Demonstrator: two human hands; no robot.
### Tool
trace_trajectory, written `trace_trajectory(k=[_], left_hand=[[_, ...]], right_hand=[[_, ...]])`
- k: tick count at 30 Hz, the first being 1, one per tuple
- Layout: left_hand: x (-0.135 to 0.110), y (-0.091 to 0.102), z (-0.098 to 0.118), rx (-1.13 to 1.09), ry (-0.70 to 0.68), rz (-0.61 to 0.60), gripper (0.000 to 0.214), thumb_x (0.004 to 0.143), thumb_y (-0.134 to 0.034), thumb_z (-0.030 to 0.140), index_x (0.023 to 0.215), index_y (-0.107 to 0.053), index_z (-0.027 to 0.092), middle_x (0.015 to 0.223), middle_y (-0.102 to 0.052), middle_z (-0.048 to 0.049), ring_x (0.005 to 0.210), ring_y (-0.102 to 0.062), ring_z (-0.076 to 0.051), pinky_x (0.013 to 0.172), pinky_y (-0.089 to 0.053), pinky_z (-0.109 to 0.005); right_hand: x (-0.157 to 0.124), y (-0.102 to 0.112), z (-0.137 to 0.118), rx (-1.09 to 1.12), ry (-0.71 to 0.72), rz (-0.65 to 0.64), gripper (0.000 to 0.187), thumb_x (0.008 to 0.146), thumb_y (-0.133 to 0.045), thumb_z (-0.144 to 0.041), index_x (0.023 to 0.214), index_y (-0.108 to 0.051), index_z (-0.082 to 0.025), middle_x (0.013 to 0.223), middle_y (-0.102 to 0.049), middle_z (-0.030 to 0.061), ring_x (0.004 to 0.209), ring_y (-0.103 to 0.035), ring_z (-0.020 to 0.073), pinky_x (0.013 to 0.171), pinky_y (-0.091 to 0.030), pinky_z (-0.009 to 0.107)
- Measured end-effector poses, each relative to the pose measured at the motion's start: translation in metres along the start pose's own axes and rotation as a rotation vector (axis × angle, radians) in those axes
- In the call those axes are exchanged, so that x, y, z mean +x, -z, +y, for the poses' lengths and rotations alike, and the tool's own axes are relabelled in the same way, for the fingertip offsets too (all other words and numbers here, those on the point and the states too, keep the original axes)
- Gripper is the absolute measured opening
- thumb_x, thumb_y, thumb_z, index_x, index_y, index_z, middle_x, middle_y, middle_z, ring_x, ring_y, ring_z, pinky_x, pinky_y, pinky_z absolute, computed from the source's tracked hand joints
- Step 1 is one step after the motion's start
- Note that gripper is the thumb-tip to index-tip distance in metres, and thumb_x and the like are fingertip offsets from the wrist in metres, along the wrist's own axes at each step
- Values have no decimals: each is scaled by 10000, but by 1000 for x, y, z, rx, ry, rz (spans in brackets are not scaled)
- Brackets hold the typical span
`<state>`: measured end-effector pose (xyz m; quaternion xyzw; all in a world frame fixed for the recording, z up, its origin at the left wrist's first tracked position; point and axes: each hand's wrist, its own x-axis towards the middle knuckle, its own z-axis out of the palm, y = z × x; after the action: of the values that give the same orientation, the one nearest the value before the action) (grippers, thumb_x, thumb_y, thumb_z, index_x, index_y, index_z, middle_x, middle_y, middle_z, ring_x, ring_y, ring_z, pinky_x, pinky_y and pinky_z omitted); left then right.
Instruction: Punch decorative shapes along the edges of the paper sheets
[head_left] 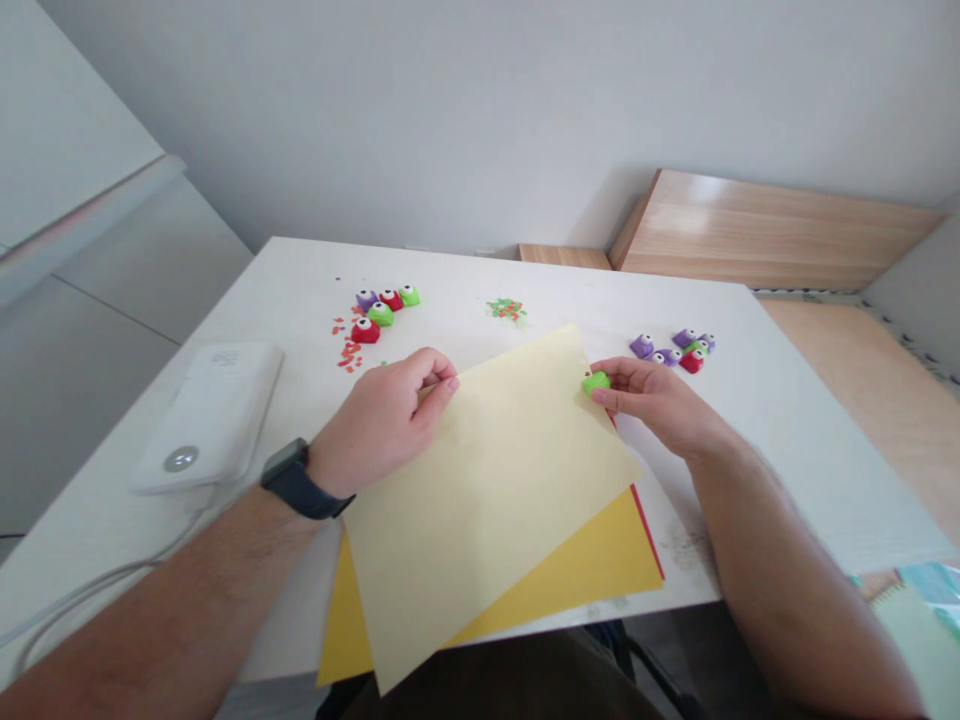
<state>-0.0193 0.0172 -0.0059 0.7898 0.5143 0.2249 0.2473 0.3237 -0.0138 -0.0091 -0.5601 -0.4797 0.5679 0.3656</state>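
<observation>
My right hand (652,400) is shut on a small green craft paper punch (596,383), which sits at the upper corner of a pale yellow paper sheet (487,510). My left hand (390,420) pinches that sheet's upper left edge between thumb and fingers. Beneath the pale sheet lies a darker yellow paper sheet (585,560), with a thin edge of red paper (646,530) showing along its right side. A dark smartwatch (296,480) is on my left wrist.
Two groups of purple, red and green craft punches (382,315) (679,350) stand on the white table (787,440). Scattered paper bits (346,345) lie nearby. A white rounded device (206,415) with a cable (97,600) sits at the left.
</observation>
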Motion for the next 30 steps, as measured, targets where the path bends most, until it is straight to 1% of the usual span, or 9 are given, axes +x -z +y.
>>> trace_trajectory(k=[9, 16, 26, 30], left_hand=[[-1, 2, 1, 8, -9, -4, 175, 1024, -539, 386, 996, -624, 235, 922, -751, 1, 865, -706, -192, 757, -467, -306], [-2, 2, 2, 3, -16, -16, 174, 1026, -529, 378, 986, -615, 232, 897, -740, -3, 845, -696, -199, 749, -454, -318], [-2, 2, 3, 0, -22, -9, 175, 1026, -529, 377, 985, -618, 233, 901, -745, -4, 842, -698, -196, 749, -458, -317], [-2, 2, 4, -3, -25, -10, 177, 1024, -533, 377, 989, -622, 228, 909, -749, -4, 844, -701, -194, 750, -462, -315]], right_hand=[[0, -1, 0, 20, 6, -27, 394, 781, -903, -393, 1113, -755, -242, 1089, -797, 40, 909, -727, 193, 872, -560, 366], [0, -2, 0, 27, 1, -9, 383, 788, -903, -380, 1111, -753, -240, 1076, -796, 34, 894, -723, 185, 848, -562, 350], [1, -4, 0, 4, 5, -3, 388, 783, -897, -426, 1089, -741, -246, 1061, -793, 38, 880, -724, 205, 833, -563, 367], [1, -6, 0, -13, 1, 15, 410, 772, -900, -445, 1080, -730, -236, 1021, -782, 41, 871, -717, 211, 838, -564, 383]])
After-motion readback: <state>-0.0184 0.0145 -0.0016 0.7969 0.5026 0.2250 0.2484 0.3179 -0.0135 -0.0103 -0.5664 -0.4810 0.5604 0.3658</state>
